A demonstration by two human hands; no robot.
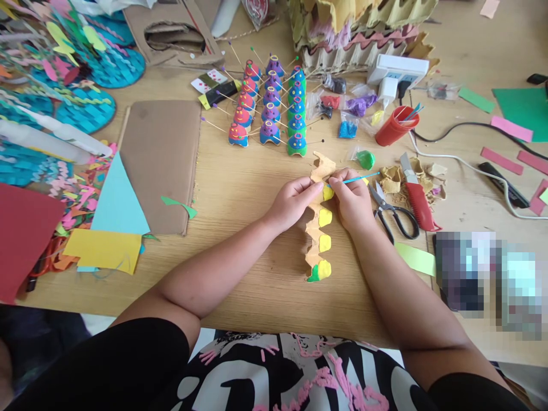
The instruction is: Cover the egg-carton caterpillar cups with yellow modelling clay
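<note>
Painting an egg-carton strip (319, 228)
Left hand (293, 201) pinches the light, crushable cardboard's edge; right hand (353, 200), at 3 o'clock, grips a thin paintbrush (357, 179).

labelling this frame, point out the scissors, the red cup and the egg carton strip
scissors (387, 208), head view, on the pivot
red cup (391, 132), head view, on its side wall
egg carton strip (324, 242), head view, on a yellow-painted cup

A single head-worn camera looks forward and steeply down from above the person's lap onto the wooden surface (240, 188). It sits close, the egg-carton strip (319, 228) near frame centre, the forearms entering from the bottom edge below the strip.
</note>
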